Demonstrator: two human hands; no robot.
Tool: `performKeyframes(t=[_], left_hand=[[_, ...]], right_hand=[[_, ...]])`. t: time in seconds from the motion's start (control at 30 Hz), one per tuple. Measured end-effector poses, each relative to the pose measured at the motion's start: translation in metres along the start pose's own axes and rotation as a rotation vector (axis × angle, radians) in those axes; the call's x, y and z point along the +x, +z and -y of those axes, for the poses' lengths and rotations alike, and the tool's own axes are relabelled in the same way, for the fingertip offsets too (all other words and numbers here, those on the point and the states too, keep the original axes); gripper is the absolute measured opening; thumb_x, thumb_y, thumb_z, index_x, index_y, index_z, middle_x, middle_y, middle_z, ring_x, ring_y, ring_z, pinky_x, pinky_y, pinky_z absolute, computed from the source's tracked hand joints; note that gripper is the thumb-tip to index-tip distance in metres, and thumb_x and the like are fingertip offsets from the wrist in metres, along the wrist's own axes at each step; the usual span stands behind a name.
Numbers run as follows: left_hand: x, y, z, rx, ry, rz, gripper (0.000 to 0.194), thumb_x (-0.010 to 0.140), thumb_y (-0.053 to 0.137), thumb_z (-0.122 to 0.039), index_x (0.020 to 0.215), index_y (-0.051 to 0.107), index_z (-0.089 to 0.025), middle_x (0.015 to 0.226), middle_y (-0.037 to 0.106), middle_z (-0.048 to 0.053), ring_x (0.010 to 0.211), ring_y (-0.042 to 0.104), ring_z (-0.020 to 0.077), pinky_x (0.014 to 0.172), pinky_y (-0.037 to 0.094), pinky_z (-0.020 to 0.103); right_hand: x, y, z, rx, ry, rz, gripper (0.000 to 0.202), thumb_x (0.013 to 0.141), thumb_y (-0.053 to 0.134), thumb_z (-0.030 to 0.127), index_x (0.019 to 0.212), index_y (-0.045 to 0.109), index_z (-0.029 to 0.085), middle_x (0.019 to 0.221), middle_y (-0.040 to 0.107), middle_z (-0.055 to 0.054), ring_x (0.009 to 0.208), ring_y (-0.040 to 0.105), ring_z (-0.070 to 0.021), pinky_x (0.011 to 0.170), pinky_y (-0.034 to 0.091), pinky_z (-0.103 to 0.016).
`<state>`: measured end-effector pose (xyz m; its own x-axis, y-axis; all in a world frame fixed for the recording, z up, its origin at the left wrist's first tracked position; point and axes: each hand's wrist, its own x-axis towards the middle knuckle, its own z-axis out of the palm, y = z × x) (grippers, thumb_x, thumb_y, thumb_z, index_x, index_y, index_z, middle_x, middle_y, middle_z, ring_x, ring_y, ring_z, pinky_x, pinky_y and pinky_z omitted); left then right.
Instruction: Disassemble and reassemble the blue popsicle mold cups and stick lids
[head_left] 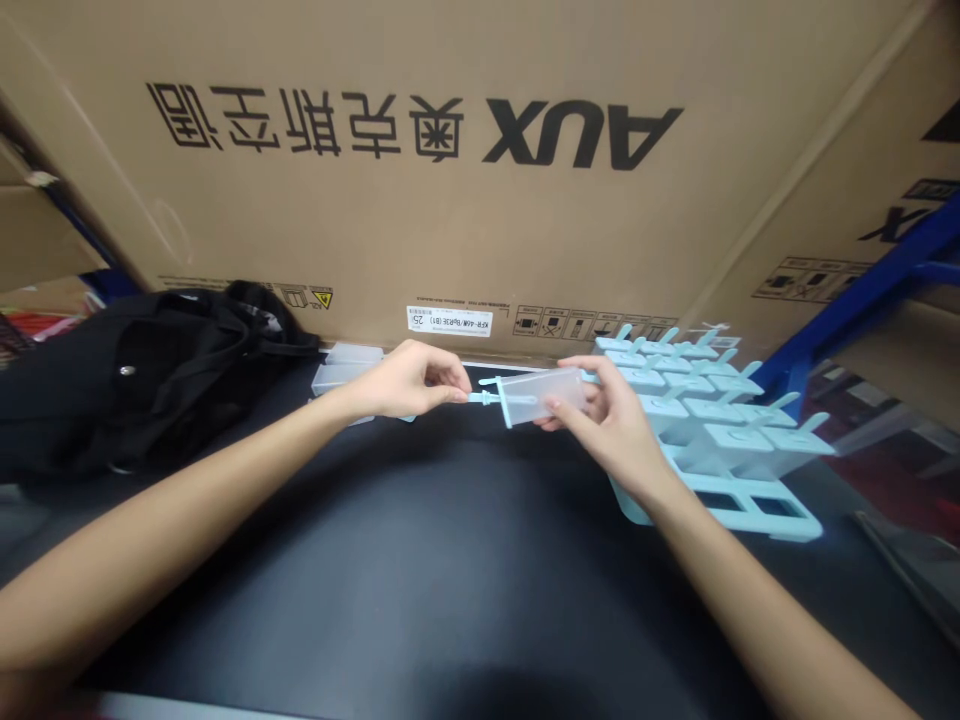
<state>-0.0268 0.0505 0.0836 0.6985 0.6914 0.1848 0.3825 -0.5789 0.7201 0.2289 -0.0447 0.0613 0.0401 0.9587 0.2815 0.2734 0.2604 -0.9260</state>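
Note:
My right hand (615,420) grips a translucent popsicle mold (551,385), held on its side above the black table. A light blue lid (505,403) sits across its left-facing mouth. My left hand (415,378) pinches the outer end of a light blue popsicle stick (486,398), whose other end reaches through the lid into the mold. Beside my right hand stands a light blue rack (780,510) with several capped molds (739,445) upright in its slots; its front openings hold none. Behind my left hand lie loose translucent molds (337,377), partly covered by it.
A large cardboard box (360,220) forms a wall along the table's back edge. On the left lies a black bag (135,385). A blue metal frame (862,290) rises at the right. The black tabletop (420,560) stretches out in front of me.

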Motion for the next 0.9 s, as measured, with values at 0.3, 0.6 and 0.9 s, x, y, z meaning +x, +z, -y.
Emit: performKeyframes(t=[0.3,0.6,0.9], left_hand=[[-0.004,0.022,-0.021,-0.156,0.129,-0.163,0.016,0.085,0.071,-0.031,0.087,0.070,-0.015,0.084,0.073,0.004,0.076,0.065,0.0135,0.073,0.052,0.027],[-0.013,0.043,-0.028,-0.468,0.210,-0.045,0.042,0.092,0.068,-0.034,0.126,0.047,-0.021,0.106,0.070,0.008,0.097,0.067,0.0173,0.086,0.052,0.032],[-0.013,0.070,0.001,-0.321,0.161,0.130,0.022,0.103,0.047,-0.034,0.117,0.051,-0.019,0.095,0.069,0.005,0.081,0.064,0.0137,0.078,0.051,0.030]], right_hand=[[-0.005,-0.007,0.012,-0.360,-0.192,0.145,0.023,0.081,0.072,0.037,0.088,0.055,0.022,0.083,0.064,0.001,0.073,0.060,-0.0148,0.069,0.049,-0.029],[-0.015,-0.011,0.034,-0.633,-0.310,0.390,0.036,0.085,0.064,0.028,0.119,0.054,0.027,0.107,0.067,-0.002,0.079,0.061,-0.0159,0.072,0.047,-0.029],[-0.010,-0.099,0.049,-1.035,-0.267,0.210,0.025,0.081,0.069,0.048,0.094,0.060,0.028,0.086,0.066,-0.002,0.076,0.060,-0.0195,0.070,0.043,-0.032]])
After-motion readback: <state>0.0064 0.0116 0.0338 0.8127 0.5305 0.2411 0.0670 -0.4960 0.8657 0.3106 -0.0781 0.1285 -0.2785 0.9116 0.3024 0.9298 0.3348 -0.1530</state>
